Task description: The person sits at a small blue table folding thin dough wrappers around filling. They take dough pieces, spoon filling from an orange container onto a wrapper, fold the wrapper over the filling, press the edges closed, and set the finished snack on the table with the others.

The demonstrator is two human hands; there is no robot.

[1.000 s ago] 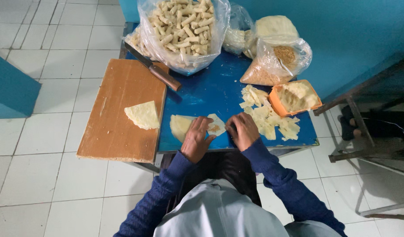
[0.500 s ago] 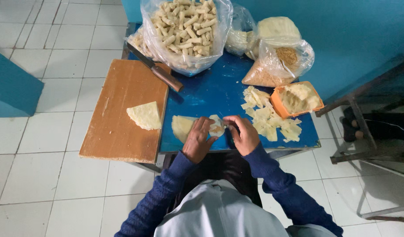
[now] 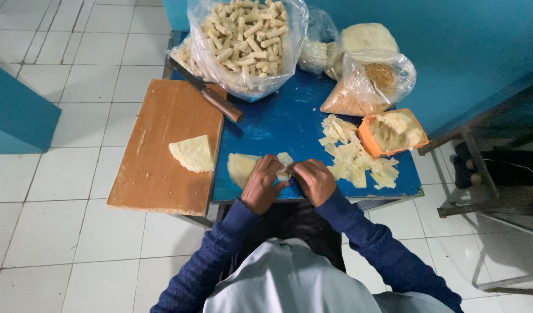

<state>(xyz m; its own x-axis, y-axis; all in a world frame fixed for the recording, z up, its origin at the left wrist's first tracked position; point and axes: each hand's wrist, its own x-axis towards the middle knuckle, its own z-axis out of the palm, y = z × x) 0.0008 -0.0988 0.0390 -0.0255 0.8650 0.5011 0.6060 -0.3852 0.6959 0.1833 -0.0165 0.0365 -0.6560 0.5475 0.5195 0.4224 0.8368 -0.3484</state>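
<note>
Both hands meet at the front edge of a small blue table [image 3: 278, 124]. My left hand [image 3: 262, 184] and my right hand [image 3: 314, 181] pinch a small pale piece of dough wrapper [image 3: 285, 167] between their fingertips. Under the left hand lies a pale flat dough sheet [image 3: 240, 168] on the blue top. A triangular dough piece [image 3: 192, 153] rests on the wooden cutting board [image 3: 162, 168] to the left.
A knife with a brown handle [image 3: 220, 104] lies across the board's far corner. A clear bag of rolled pastries [image 3: 243, 40] stands at the back. Right of my hands are loose wrapper pieces [image 3: 353, 156], an orange tub of filling [image 3: 391, 132] and more bags [image 3: 365, 81]. White floor tiles surround the table.
My hands have drawn closer together over the small dough piece, and the right hand has moved left and slightly nearer to me.
</note>
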